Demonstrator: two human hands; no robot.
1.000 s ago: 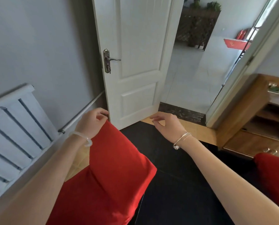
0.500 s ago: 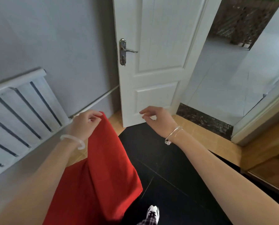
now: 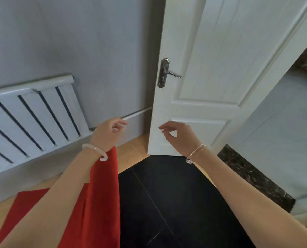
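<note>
A person's left hand (image 3: 108,134), fingers loosely bent, sits just above a red cloth (image 3: 100,197) whose top edge meets the wrist and hangs down under the forearm; the palm is hidden, so a grip on it cannot be told. The right hand (image 3: 179,136), apart to the side, is relaxed and lightly curled, holding nothing, before a white door (image 3: 211,86). A radiator (image 3: 33,119) stands beyond the left hand, a door handle (image 3: 167,74) above the right

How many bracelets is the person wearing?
2: a white bangle on the left wrist, a thin silver bracelet on the right wrist. More could be hidden out of frame.
</note>
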